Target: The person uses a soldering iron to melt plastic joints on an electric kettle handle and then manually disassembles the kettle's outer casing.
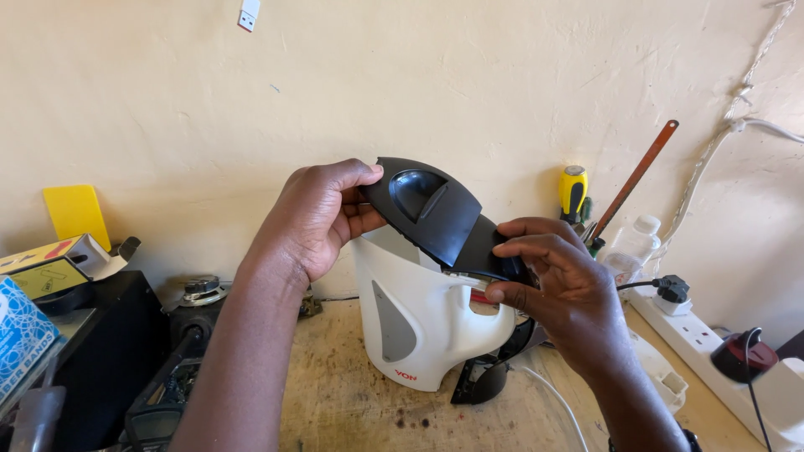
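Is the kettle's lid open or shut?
Open: the black lid tilts up off the white kettle, leaving a gap, with both hands on it.

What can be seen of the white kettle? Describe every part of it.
The white kettle is a plastic-looking electric jug with a grey oval window on its side and red lettering near the base. It stands upright on a worn wooden bench. Its black lid is tilted up over the open top. The left hand pinches the lid's far edge; the right hand holds the lid's hinge end above the white handle. A dark piece hangs below the handle.
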